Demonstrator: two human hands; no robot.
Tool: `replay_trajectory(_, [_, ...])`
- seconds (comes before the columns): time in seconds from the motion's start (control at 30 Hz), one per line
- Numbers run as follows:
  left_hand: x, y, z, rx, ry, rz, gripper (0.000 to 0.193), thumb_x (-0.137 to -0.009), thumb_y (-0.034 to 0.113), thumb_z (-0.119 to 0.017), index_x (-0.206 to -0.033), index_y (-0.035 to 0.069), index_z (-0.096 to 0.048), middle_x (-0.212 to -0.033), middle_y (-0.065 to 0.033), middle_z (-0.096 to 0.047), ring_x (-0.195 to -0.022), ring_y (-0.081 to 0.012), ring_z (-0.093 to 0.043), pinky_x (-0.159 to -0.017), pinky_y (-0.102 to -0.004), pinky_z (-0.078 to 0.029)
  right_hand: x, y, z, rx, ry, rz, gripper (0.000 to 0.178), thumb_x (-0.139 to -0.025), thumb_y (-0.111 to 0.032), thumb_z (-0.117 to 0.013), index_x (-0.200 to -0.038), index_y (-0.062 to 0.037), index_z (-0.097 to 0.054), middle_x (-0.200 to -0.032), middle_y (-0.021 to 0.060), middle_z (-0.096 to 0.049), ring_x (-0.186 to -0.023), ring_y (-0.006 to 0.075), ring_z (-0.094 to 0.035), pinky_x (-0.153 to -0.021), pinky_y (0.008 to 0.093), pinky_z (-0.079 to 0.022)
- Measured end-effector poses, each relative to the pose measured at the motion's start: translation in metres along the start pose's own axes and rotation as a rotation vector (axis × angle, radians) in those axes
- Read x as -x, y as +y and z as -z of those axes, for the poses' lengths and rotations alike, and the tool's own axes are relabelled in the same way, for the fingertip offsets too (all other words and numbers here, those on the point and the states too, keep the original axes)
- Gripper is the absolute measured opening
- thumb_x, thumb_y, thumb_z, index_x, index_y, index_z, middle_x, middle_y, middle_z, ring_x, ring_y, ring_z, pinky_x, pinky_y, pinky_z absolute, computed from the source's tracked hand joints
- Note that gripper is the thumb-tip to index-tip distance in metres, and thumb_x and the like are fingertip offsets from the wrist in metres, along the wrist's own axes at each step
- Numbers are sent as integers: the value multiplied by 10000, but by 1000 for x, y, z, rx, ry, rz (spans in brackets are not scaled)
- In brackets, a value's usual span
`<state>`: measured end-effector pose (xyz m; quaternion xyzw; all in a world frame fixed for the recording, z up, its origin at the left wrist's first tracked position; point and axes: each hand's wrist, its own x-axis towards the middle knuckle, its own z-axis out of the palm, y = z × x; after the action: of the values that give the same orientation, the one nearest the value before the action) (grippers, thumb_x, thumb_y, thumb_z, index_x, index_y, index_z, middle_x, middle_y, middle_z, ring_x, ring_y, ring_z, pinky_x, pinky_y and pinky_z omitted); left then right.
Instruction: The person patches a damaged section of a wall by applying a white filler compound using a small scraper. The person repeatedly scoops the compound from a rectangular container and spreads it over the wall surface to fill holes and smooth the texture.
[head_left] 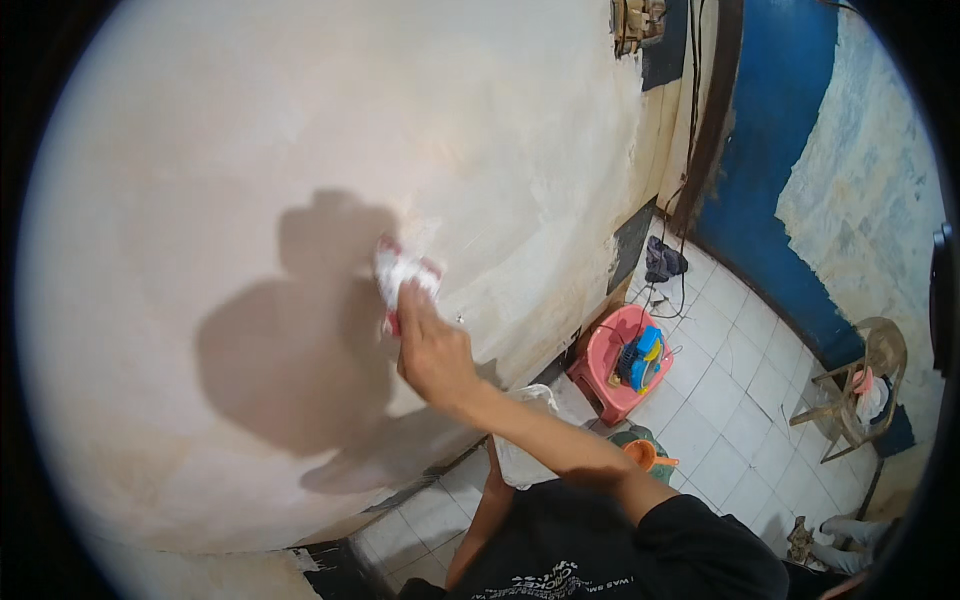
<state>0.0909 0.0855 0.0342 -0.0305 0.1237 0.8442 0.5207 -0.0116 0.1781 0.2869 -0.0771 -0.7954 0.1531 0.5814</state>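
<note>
My right hand (437,350) is stretched out to the wall (500,130), its fingers closed round a putty scraper (408,278). The scraper is red, smeared with white paste, and held up against the pale, patchy wall surface. Below my right forearm is a whitish tub (520,455), held close to my body. My left hand (494,472) grips the tub's left side, with most of its fingers hidden. The tub's contents are largely covered by my right arm.
A pink plastic stool (603,365) bears blue and yellow items at the wall's foot. Beside it, an orange dipper (645,455) rests on a dark green container. A brown chair (880,350) stands farther right. Cables (690,130) hang at the wall corner, and a dark cloth (664,260) lies below.
</note>
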Motion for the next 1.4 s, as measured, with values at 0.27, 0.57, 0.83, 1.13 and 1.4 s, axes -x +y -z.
replay_trajectory(0.27, [19,7,8,-5,17,-39,715,-916,567,-439,-1437,87,-336,-1374,-186,-469,-1199,-359,-525,-950,-549,-474,-83,97,81,59,-28,-342,531,-701,9,-590,-1209,124,-489,-756,206,-641,-650,341,-652,-557,442,-493])
replay_trajectory(0.57, [5,4,5,-12,15,-8,720,-914,568,-442,-1438,87,-334,-1374,-188,-467,-1199,-361,-524,-950,-550,-474,13,7,24,-251,-127,-121,666,-682,71,-578,-1330,81,-425,-954,258,-652,-659,353,-654,-555,406,-523])
replay_trajectory(0.83, [2,7,-4,-11,-2,-13,724,-912,569,-445,-1439,86,-332,-1375,-191,-466,-1200,-362,-523,-950,-552,-474,-30,144,42,40,62,-358,497,-747,52,-561,-1243,18,-540,-650,203,-591,-537,343,-595,-483,409,-464])
replay_trajectory(1.13, [30,6,17,3,38,-20,729,-910,571,-448,-1440,85,-330,-1376,-193,-464,-1200,-364,-522,-950,-553,-473,58,19,30,-354,-130,-272,611,-728,62,-581,-1331,-1,-501,-708,217,-607,-592,357,-628,-568,397,-510])
replay_trajectory(1.4, [26,7,10,-5,21,-10,733,-908,572,-451,-1441,85,-329,-1376,-196,-463,-1201,-366,-521,-950,-555,-473,-109,98,58,45,138,-187,336,-783,23,-560,-1118,56,-566,-595,191,-557,-516,343,-580,-461,423,-425])
